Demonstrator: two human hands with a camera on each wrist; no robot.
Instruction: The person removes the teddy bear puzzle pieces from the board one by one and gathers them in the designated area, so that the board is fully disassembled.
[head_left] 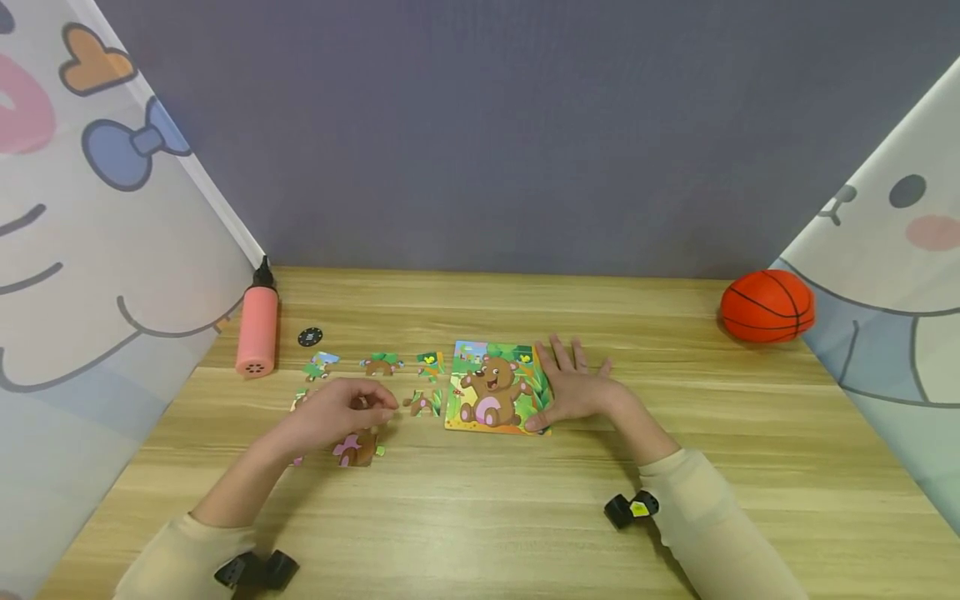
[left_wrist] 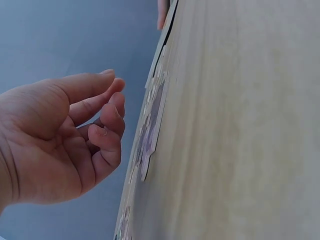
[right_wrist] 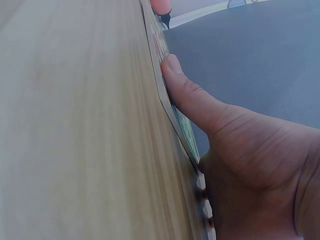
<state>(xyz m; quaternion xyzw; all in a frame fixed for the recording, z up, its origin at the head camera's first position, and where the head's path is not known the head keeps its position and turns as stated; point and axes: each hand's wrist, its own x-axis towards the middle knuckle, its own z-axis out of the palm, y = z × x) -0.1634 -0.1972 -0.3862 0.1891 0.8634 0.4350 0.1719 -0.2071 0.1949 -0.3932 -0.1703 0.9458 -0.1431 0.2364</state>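
A square bear-picture board (head_left: 491, 387) lies flat on the table. Spread fingers of my right hand (head_left: 573, 392) rest at its right edge, and the thumb (right_wrist: 175, 70) lies on the board's face in the right wrist view. Over the loose puzzle pieces to the left hovers my left hand (head_left: 337, 412), its fingers loosely bent with nothing seen between them. Near its fingertips is a brown-and-green piece (head_left: 424, 403). A pink-and-brown piece (head_left: 356, 450) sits below the hand, which partly covers other pieces.
Further pieces include a green-topped brown one (head_left: 382, 364), a yellow-flower one (head_left: 431, 365) and a blue-and-green one (head_left: 321, 365). Behind them are a black round chip (head_left: 310, 337) and a pink pump (head_left: 258, 329). An orange-red toy basketball (head_left: 768, 307) stands at the far right.
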